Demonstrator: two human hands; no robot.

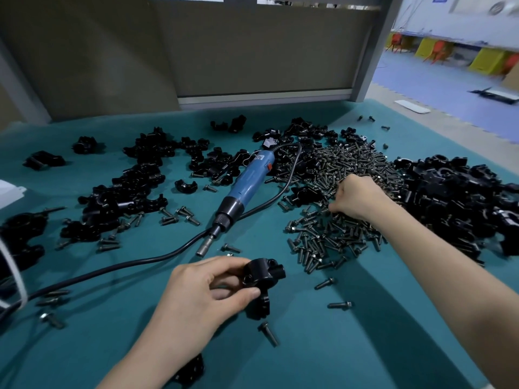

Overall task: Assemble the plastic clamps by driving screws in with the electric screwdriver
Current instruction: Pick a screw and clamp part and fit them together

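My left hand [202, 290] pinches a black plastic clamp [259, 284] between thumb and fingers, just above the teal table near the front. My right hand [358, 196] is farther back on the right, fingers curled down into a large pile of dark screws [342, 169]; what the fingers hold is hidden. The blue electric screwdriver [247, 181] lies flat on the table between the hands and the back, tip [203, 248] pointing toward me, its black cord [118, 268] trailing left. One loose screw [268, 334] lies just below the held clamp.
Black clamp parts lie in heaps at the left [120, 197], back centre [213, 161] and far right [460, 200]. Single screws are scattered over the teal mat [351, 346]. A grey panel [252, 46] stands behind the table. A white object [8, 192] sits at the left edge.
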